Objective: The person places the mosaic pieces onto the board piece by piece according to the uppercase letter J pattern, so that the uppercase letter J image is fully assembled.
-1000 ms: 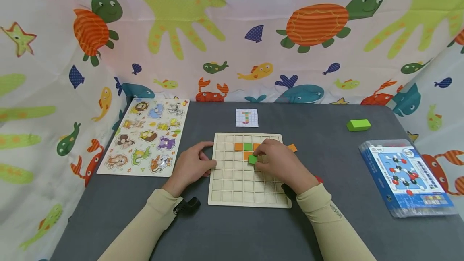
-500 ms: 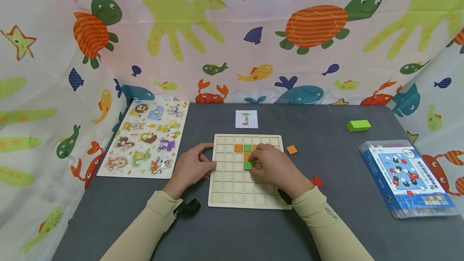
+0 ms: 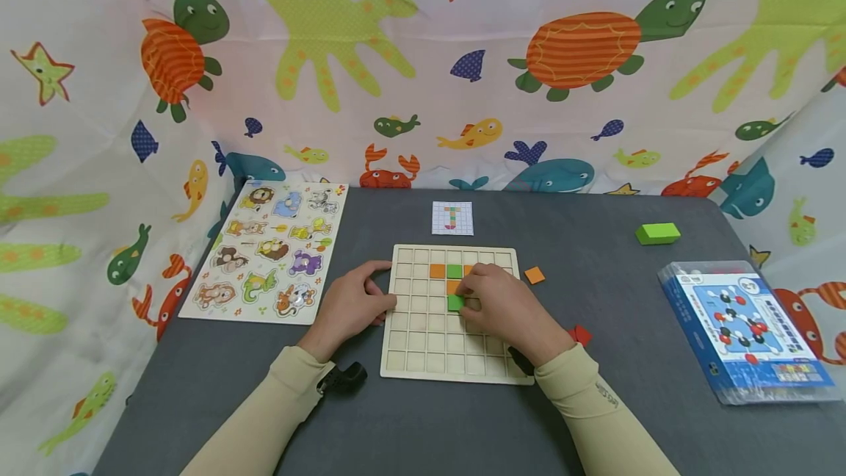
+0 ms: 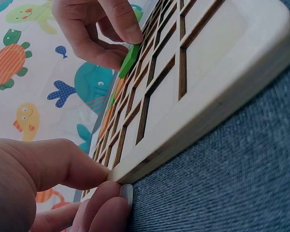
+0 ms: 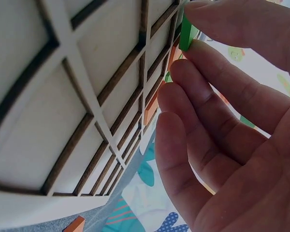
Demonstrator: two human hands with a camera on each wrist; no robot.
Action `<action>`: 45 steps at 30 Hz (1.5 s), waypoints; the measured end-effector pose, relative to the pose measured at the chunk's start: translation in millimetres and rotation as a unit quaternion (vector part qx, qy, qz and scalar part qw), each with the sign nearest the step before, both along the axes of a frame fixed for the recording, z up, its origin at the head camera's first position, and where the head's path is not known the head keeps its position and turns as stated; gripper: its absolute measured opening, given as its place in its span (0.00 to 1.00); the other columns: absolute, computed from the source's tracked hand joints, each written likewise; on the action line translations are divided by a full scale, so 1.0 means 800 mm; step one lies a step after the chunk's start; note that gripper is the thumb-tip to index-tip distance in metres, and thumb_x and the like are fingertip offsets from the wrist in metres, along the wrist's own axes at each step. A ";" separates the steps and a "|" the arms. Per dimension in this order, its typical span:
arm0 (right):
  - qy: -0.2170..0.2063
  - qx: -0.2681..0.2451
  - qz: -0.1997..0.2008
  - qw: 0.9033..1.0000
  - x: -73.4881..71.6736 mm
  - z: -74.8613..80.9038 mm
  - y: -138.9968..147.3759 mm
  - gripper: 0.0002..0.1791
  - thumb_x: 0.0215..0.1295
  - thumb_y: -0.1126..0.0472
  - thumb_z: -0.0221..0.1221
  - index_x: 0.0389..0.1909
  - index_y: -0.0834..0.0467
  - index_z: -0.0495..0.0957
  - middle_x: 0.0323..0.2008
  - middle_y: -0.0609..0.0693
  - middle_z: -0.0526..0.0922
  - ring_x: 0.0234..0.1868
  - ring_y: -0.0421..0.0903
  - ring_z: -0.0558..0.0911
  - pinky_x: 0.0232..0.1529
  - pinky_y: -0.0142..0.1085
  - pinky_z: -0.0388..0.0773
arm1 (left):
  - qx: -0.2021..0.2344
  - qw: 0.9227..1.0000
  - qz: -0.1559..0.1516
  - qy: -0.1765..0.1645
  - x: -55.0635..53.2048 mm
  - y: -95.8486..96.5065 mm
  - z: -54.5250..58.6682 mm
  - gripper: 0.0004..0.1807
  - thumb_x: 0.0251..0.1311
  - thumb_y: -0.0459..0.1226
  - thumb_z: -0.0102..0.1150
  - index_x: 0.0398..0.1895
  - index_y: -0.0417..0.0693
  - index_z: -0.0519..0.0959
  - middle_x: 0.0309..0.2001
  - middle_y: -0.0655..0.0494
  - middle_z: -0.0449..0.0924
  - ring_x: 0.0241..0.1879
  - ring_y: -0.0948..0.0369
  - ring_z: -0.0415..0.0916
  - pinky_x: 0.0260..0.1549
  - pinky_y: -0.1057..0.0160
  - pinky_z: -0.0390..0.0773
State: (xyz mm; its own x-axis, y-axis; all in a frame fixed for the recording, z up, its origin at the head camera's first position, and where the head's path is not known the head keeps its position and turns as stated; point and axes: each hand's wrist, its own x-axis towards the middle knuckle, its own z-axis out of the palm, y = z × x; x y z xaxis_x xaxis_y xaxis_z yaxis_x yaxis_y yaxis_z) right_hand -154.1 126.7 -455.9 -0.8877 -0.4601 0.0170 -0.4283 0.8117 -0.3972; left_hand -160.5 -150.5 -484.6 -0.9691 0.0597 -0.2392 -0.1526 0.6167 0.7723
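Observation:
A pale wooden grid board (image 3: pixel 416 344) lies in front of me. My left hand (image 3: pixel 350 307) holds its left edge, thumb on the rim and fingers curled against the side. Over the middle of the board, my right hand (image 3: pixel 499 303) pinches a green square tile (image 3: pixel 454 303) between thumb and forefinger. In the right wrist view that green tile (image 5: pixel 186 34) stands tilted at the grid, its other fingers curled below. Near the top, an orange tile (image 3: pixel 438 271), a green tile (image 3: pixel 454 271) and another orange one sit in a row. One more orange tile (image 3: pixel 452 286) sits under the green one, partly covered by fingers.
A small card (image 3: pixel 452 218) with a coloured J-shaped pattern lies behind the board. To the right are a loose orange tile (image 3: pixel 534 275), red pieces (image 3: pixel 581 335), a green block (image 3: pixel 657 233) and a boxed molecule set (image 3: pixel 747 329). An animal puzzle (image 3: pixel 264 252) lies left.
My right hand has shifted slightly toward me, bringing the green tile down to the cell below the orange one. The loose orange tile and red pieces show more fully. My left hand stays put.

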 end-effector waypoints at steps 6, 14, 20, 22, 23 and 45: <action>0.005 0.005 0.002 1.000 0.000 0.000 -0.002 0.07 0.61 0.62 0.73 0.41 0.54 0.91 0.38 0.45 0.84 0.42 0.44 0.80 0.44 0.40 0.83 | 0.002 1.000 -0.004 0.003 -0.001 -0.001 0.000 0.34 0.61 0.42 0.73 0.73 0.59 0.78 0.30 0.56 0.85 0.23 0.60 0.85 0.26 0.59 0.83; 0.010 0.010 0.005 1.000 0.001 -0.001 -0.002 0.07 0.61 0.62 0.73 0.40 0.53 0.91 0.37 0.44 0.83 0.41 0.43 0.79 0.42 0.37 0.81 | 0.004 1.000 -0.006 0.003 0.001 0.000 0.001 0.34 0.61 0.42 0.73 0.73 0.58 0.78 0.30 0.56 0.85 0.23 0.60 0.85 0.27 0.60 0.83; 0.002 0.015 0.004 1.000 0.001 0.000 -0.004 0.08 0.61 0.61 0.73 0.41 0.53 0.91 0.39 0.44 0.84 0.42 0.43 0.78 0.43 0.38 0.81 | 0.001 1.000 -0.008 0.003 0.001 -0.001 0.000 0.34 0.61 0.42 0.73 0.73 0.59 0.78 0.30 0.56 0.86 0.23 0.59 0.84 0.27 0.59 0.82; -0.001 0.017 0.003 1.000 0.001 0.001 -0.005 0.08 0.61 0.62 0.73 0.41 0.53 0.91 0.39 0.44 0.84 0.43 0.44 0.79 0.44 0.39 0.81 | 0.000 1.000 -0.007 0.003 0.001 -0.001 0.000 0.34 0.61 0.42 0.73 0.73 0.59 0.78 0.30 0.56 0.86 0.23 0.59 0.85 0.27 0.59 0.82; -0.002 0.018 0.003 1.000 0.001 0.001 -0.005 0.08 0.61 0.62 0.73 0.41 0.53 0.91 0.40 0.44 0.84 0.43 0.43 0.78 0.44 0.39 0.81 | -0.002 1.000 -0.007 0.003 0.001 -0.001 0.000 0.34 0.61 0.42 0.73 0.73 0.60 0.78 0.30 0.56 0.86 0.23 0.59 0.85 0.27 0.59 0.82; 0.002 0.005 0.009 1.000 -0.002 0.001 0.001 0.09 0.61 0.60 0.74 0.42 0.54 0.92 0.40 0.46 0.86 0.44 0.45 0.82 0.49 0.43 0.84 | -0.006 1.000 -0.004 -0.004 -0.001 0.000 0.001 0.35 0.61 0.43 0.73 0.74 0.60 0.77 0.31 0.56 0.86 0.24 0.59 0.85 0.27 0.59 0.84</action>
State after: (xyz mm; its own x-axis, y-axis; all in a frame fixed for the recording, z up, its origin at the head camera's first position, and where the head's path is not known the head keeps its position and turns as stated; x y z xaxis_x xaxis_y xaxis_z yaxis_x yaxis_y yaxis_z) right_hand -155.8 127.4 -455.3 -0.8796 -0.4755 0.0158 -0.4438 0.8081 -0.3872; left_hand -161.0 -150.6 -483.6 -0.9669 0.0645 -0.2468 -0.1532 0.6267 0.7641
